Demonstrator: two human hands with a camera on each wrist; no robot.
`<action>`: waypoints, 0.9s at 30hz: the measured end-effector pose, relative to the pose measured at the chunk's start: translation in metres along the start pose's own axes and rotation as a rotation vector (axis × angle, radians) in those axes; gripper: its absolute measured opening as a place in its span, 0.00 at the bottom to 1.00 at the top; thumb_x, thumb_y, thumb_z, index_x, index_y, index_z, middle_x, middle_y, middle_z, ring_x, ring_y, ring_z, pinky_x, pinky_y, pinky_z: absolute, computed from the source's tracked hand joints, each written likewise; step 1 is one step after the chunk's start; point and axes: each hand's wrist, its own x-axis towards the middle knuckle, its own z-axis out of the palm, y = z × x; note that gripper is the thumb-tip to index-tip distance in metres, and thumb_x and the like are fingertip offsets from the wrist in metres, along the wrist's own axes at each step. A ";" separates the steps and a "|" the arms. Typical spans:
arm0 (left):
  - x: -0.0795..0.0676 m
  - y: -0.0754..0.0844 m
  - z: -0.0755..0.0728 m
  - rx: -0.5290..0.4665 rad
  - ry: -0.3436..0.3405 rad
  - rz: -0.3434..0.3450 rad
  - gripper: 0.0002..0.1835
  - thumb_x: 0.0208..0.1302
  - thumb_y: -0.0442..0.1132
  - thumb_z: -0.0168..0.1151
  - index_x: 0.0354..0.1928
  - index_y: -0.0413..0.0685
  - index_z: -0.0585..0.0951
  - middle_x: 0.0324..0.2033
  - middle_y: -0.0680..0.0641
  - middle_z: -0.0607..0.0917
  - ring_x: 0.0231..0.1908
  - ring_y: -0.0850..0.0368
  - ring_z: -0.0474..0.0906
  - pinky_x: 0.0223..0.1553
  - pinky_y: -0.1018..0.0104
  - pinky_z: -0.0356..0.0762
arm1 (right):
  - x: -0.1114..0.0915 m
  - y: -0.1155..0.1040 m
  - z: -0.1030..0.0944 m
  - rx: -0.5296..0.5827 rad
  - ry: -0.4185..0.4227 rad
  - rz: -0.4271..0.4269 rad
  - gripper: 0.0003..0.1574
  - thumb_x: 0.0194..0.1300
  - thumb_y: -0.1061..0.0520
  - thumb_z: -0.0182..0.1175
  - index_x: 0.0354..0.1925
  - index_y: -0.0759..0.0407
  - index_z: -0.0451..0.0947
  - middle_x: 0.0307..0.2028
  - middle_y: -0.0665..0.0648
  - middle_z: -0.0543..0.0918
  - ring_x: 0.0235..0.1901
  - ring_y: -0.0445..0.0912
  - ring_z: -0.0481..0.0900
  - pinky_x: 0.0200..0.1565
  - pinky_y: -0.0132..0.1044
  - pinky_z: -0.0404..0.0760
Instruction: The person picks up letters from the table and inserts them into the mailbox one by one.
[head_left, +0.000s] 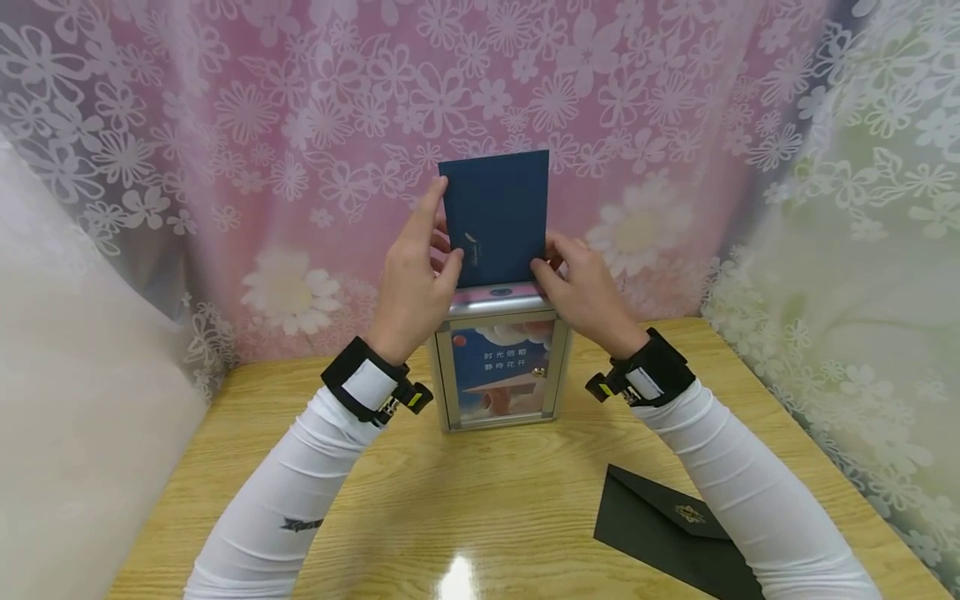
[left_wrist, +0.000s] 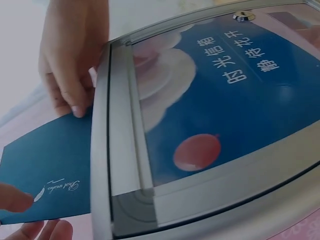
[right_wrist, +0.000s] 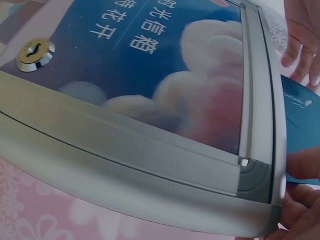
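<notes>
A dark blue envelope (head_left: 497, 212) stands upright over the slot side of a silver-framed letter box (head_left: 502, 375), its lower edge at the box top. My left hand (head_left: 416, 279) holds its left edge, thumb in front and fingers partly hidden behind. At the lower right corner my right hand (head_left: 588, 287) pinches it close to the box top. Small white lettering and a feather mark the envelope (left_wrist: 55, 162) in the left wrist view. The box front carries a blue picture panel (right_wrist: 165, 65) with white characters and a round lock (right_wrist: 36, 55).
A black envelope (head_left: 660, 533) with a gold emblem lies at the front right, partly under my right forearm. The wood-grain table (head_left: 360, 500) is bordered by a pink floral curtain (head_left: 337, 125) behind and pale cloth (head_left: 862, 333) at the right.
</notes>
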 end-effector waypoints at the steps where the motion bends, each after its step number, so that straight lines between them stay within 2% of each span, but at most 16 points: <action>1: -0.001 -0.001 0.000 0.002 -0.007 -0.004 0.41 0.61 0.28 0.59 0.73 0.53 0.55 0.40 0.42 0.76 0.33 0.58 0.73 0.34 0.59 0.80 | 0.001 0.000 0.000 0.010 0.010 -0.009 0.11 0.68 0.59 0.54 0.48 0.58 0.75 0.31 0.54 0.75 0.30 0.46 0.67 0.29 0.40 0.64; 6: -0.005 -0.002 0.003 0.030 -0.042 -0.022 0.40 0.61 0.30 0.60 0.73 0.54 0.55 0.41 0.43 0.76 0.34 0.58 0.73 0.34 0.60 0.80 | 0.010 -0.006 -0.006 0.041 0.074 -0.071 0.24 0.68 0.62 0.54 0.61 0.60 0.67 0.32 0.56 0.78 0.30 0.44 0.70 0.30 0.39 0.66; 11: -0.010 -0.004 0.006 0.066 -0.084 -0.063 0.40 0.61 0.32 0.60 0.73 0.56 0.55 0.40 0.45 0.76 0.34 0.57 0.73 0.31 0.62 0.79 | 0.022 -0.014 -0.013 0.079 0.136 -0.131 0.34 0.67 0.63 0.54 0.69 0.53 0.57 0.35 0.58 0.76 0.32 0.44 0.70 0.34 0.39 0.69; 14: -0.014 -0.005 0.008 0.080 -0.106 -0.077 0.40 0.61 0.33 0.59 0.73 0.57 0.54 0.40 0.46 0.76 0.32 0.57 0.73 0.30 0.64 0.78 | 0.027 -0.018 -0.016 0.079 0.172 -0.158 0.38 0.67 0.64 0.53 0.71 0.50 0.54 0.36 0.58 0.75 0.34 0.45 0.71 0.33 0.40 0.70; 17: -0.017 -0.007 0.011 0.086 -0.110 -0.076 0.40 0.61 0.34 0.59 0.73 0.57 0.54 0.39 0.46 0.75 0.32 0.57 0.73 0.29 0.64 0.77 | 0.029 -0.019 -0.017 0.075 0.197 -0.180 0.34 0.67 0.66 0.53 0.69 0.52 0.59 0.34 0.59 0.75 0.34 0.44 0.71 0.31 0.40 0.70; 22: -0.019 -0.008 0.011 0.074 -0.104 -0.093 0.41 0.60 0.35 0.61 0.73 0.58 0.54 0.42 0.45 0.77 0.34 0.57 0.73 0.29 0.62 0.77 | 0.027 -0.015 -0.013 0.060 0.198 -0.175 0.23 0.67 0.67 0.54 0.59 0.60 0.70 0.31 0.58 0.72 0.34 0.44 0.70 0.31 0.39 0.69; 27: -0.016 -0.008 0.009 0.053 -0.078 -0.089 0.41 0.60 0.34 0.59 0.73 0.58 0.53 0.43 0.44 0.77 0.37 0.57 0.73 0.32 0.61 0.79 | 0.023 -0.011 -0.008 0.051 0.172 -0.166 0.19 0.67 0.67 0.54 0.55 0.63 0.73 0.30 0.57 0.72 0.35 0.44 0.70 0.32 0.39 0.68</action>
